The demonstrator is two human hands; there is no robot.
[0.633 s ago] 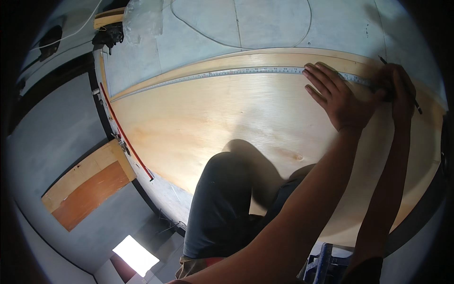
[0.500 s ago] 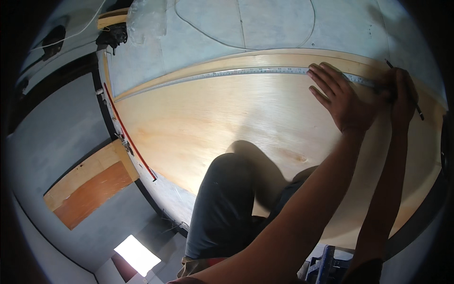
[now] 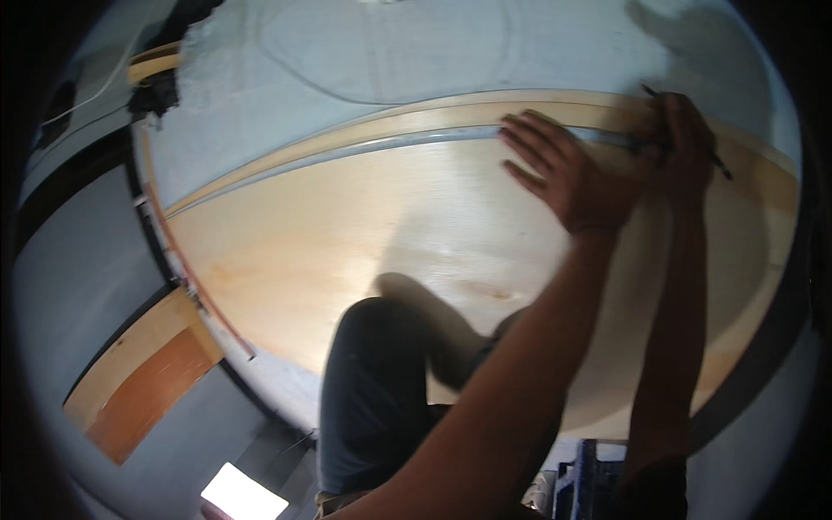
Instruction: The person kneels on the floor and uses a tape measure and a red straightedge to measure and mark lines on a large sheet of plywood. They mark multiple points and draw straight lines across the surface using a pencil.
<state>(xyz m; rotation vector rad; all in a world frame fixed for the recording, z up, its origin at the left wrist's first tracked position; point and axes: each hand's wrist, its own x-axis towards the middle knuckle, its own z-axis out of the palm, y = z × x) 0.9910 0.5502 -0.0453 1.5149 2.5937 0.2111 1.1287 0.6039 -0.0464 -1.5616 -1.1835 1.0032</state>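
A long pale plywood sheet (image 3: 286, 251) lies in front of me, with a tape measure's metal blade (image 3: 416, 138) stretched along its far side. My left hand (image 3: 563, 178) rests palm down on the right part of the blade, fingers spread. Just right of it, my right hand (image 3: 686, 143) is closed round a dark pencil (image 3: 722, 168), whose ends stick out on both sides. A dark shape at the blade's right end, between the two hands, is shadowed and blurred; I cannot tell whether the right hand grips it too.
A thin reddish strip (image 3: 204, 295) runs along the sheet's left end. Beyond the sheet, a cable (image 3: 334, 94) curves over the pale blue surface. My bent knee (image 3: 368, 338) is above the near edge. A dark blue object (image 3: 588, 477) stands by my right forearm. Patched boards (image 3: 147, 381) lie lower left.
The whole view has shifted and blurred, so sheet, tape and hands appear further left. Both hands keep nearly the same pose on the tape, the pencil still in the right.
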